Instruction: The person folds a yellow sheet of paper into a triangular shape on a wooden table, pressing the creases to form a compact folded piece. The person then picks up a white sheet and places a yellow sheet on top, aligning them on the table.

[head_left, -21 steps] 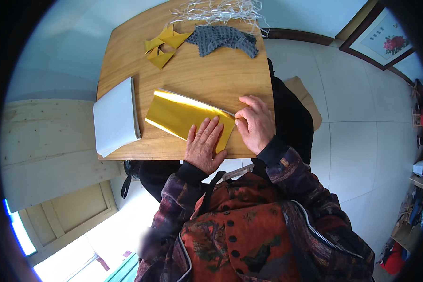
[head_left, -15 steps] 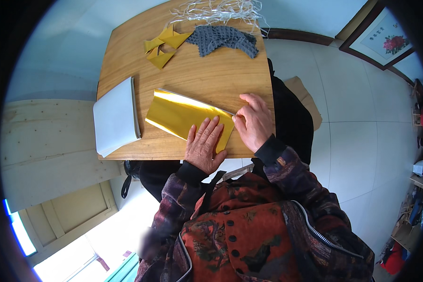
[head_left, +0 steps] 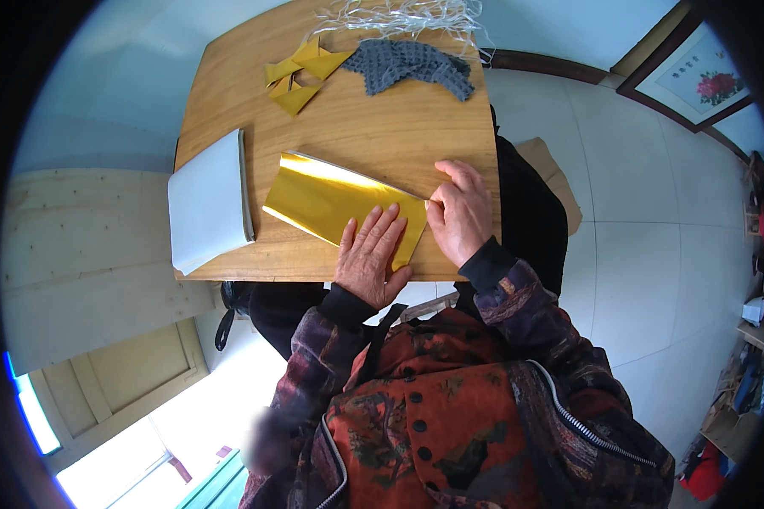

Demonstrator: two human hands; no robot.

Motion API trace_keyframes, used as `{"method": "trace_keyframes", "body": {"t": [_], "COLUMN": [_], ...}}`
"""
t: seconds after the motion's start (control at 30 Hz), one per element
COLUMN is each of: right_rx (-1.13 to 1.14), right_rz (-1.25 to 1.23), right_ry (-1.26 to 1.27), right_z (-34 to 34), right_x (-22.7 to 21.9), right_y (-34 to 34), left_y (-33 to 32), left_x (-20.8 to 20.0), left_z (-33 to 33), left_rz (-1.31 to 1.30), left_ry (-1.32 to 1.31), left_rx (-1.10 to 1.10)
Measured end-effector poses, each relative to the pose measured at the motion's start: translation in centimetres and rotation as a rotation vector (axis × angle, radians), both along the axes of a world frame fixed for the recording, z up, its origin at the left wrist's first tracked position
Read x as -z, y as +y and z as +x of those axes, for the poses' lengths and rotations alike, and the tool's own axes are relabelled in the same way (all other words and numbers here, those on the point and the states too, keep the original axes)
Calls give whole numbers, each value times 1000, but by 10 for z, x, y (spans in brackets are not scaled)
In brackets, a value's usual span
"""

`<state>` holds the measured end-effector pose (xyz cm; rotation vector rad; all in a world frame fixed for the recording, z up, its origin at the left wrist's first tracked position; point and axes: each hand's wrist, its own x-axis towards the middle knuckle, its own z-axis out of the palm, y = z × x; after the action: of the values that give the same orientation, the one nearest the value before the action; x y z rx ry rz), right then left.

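Note:
A shiny gold sheet of paper (head_left: pixel 331 197), folded over into a long strip with a pale edge along its far side, lies slanted near the table's front. My left hand (head_left: pixel 369 259) rests flat on its right part, fingers stretched out and slightly spread. At the strip's right far corner is my right hand (head_left: pixel 462 212), with the thumb and curled fingers pinching that corner. Its fingertips are partly hidden by the hand itself. A stack of white-backed sheets (head_left: pixel 208 202) lies to the left of the strip.
Folded gold paper pieces (head_left: pixel 301 69) sit at the far part of the wooden table (head_left: pixel 238 93). Beside them lies a crumpled grey textured cloth (head_left: pixel 412 68). Tangled clear strands (head_left: pixel 399 17) spread along the far edge. The table's right edge runs close beside my right hand.
My right thumb has drawn in closer to the paper's corner, and the fingers are a little more curled. The left hand stays flat on the paper. The whole view has shifted slightly.

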<state>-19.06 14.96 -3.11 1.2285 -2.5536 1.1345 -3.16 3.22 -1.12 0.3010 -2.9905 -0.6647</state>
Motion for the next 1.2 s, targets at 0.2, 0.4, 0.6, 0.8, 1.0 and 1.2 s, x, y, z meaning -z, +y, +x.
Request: {"method": "trace_keyframes", "body": {"t": [0.2,0.4,0.6,0.8,1.0,1.2], "right_rx": [-6,-6,-7,-7,-26,-33], "right_rz": [-6,-12,-8,-3,-27,-18], "right_ry": [-1,6,3,7,27,20], "right_z": [-1,-1,-1,0,0,0], "right_x": [0,1,1,1,1,2], "right_y": [0,-1,0,-1,0,-1], "left_y": [-1,-1,-2,-2,-2,-3], "left_x": [3,3,3,3,4,5], "left_z": [0,1,1,1,1,2], "left_rz": [-15,-8,-12,-9,-16,-17], "left_ry": [16,13,18,16,28,39], "left_rx": [1,2,9,11,16,20]}}
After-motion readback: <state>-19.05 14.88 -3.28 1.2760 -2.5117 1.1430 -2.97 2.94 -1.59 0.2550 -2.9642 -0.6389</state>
